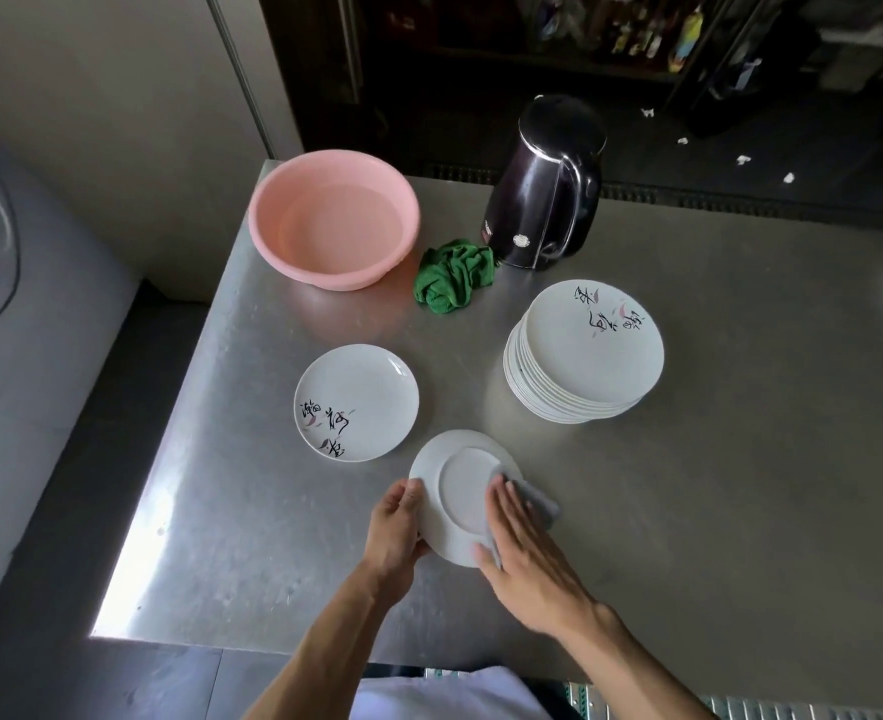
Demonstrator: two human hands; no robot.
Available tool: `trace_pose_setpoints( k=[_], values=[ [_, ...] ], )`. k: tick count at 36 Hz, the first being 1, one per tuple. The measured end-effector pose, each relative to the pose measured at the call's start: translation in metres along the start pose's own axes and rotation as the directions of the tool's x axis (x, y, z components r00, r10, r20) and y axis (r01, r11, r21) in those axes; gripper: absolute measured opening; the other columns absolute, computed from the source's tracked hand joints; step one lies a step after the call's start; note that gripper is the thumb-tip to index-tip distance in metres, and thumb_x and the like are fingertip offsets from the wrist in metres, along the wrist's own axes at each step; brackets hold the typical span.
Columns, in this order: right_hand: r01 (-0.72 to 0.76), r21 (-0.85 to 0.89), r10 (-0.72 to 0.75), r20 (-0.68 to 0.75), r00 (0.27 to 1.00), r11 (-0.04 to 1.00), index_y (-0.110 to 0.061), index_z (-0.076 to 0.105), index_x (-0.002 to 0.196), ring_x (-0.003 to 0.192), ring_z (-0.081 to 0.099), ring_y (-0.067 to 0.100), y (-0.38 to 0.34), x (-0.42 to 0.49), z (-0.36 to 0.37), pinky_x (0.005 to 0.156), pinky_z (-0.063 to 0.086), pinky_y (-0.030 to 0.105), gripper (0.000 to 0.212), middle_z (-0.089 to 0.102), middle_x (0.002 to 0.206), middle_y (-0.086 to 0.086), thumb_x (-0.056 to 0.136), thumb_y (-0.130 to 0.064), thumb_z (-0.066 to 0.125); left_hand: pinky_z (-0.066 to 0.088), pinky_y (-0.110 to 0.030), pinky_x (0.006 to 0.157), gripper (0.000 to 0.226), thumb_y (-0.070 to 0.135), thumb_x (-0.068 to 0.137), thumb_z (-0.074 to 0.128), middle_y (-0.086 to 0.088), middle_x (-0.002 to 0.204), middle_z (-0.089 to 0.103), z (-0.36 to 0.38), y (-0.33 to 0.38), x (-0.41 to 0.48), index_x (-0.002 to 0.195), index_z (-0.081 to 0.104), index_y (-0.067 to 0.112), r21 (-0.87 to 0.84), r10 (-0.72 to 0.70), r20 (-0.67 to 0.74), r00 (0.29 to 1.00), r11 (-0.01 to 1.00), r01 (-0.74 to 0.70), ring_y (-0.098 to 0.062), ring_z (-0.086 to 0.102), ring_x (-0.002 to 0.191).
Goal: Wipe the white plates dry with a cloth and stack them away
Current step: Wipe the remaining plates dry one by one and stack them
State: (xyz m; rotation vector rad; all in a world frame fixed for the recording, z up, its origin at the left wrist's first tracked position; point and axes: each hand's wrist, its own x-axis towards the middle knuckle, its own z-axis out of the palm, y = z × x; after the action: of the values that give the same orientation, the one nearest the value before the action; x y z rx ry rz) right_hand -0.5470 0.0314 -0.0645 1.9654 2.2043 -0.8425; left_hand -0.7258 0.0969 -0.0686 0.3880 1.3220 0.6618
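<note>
A white plate (457,485) is turned underside up near the table's front. My left hand (396,527) grips its left rim, fingers curled over the edge. My right hand (522,553) lies flat with straight fingers on a grey cloth (542,498), pressing it against the plate's right side. A single white plate (358,392) with black writing lies face up to the left. A tall stack of white plates (582,350) stands at the right.
A pink basin (332,218) sits at the back left of the steel table (714,485). A crumpled green cloth (455,275) lies beside a black kettle (545,184). The table's left edge runs close to the single plate.
</note>
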Motion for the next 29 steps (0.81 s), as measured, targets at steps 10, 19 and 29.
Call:
trace_pose_setpoints(
  k=[10, 19, 29],
  values=[
    [0.083, 0.034, -0.083, -0.008, 0.997, 0.996, -0.009, -0.008, 0.158, 0.149, -0.024, 0.013, -0.043, 0.039, -0.013, 0.123, -0.012, 0.033, 0.074, -0.025, 0.162, 0.003, 0.104, -0.05, 0.023, 0.058, -0.049, 0.09, 0.037, 0.031, 0.112, 0.042, -0.026, 0.12, 0.07, 0.005, -0.003, -0.001, 0.125, 0.062, 0.003, -0.054, 0.024, 0.044, 0.999, 0.998, -0.022, -0.034, 0.07, 0.105],
    [-0.055, -0.101, 0.058, 0.025, 0.998, 0.993, -0.011, -0.017, 0.155, 0.15, -0.024, 0.018, 0.002, 0.016, 0.004, 0.123, -0.011, 0.038, 0.077, -0.029, 0.16, 0.004, 0.104, -0.052, 0.022, 0.061, -0.043, 0.077, 0.034, 0.035, 0.111, 0.044, -0.014, 0.114, 0.068, -0.005, -0.007, -0.002, 0.127, 0.06, 0.01, 0.01, -0.016, -0.029, 0.999, 1.0, 0.016, -0.027, 0.064, 0.101],
    [0.174, 0.093, -0.173, -0.015, 0.985, 0.98, -0.016, -0.012, 0.158, 0.15, -0.024, 0.01, -0.04, 0.036, -0.005, 0.122, -0.013, 0.032, 0.074, -0.026, 0.163, -0.001, 0.102, -0.054, 0.018, 0.059, -0.049, 0.091, 0.035, 0.031, 0.112, 0.042, -0.021, 0.119, 0.072, -0.001, -0.001, -0.006, 0.126, 0.06, 0.005, -0.04, 0.06, 0.041, 0.997, 0.997, -0.059, -0.035, 0.07, 0.111]
  ],
)
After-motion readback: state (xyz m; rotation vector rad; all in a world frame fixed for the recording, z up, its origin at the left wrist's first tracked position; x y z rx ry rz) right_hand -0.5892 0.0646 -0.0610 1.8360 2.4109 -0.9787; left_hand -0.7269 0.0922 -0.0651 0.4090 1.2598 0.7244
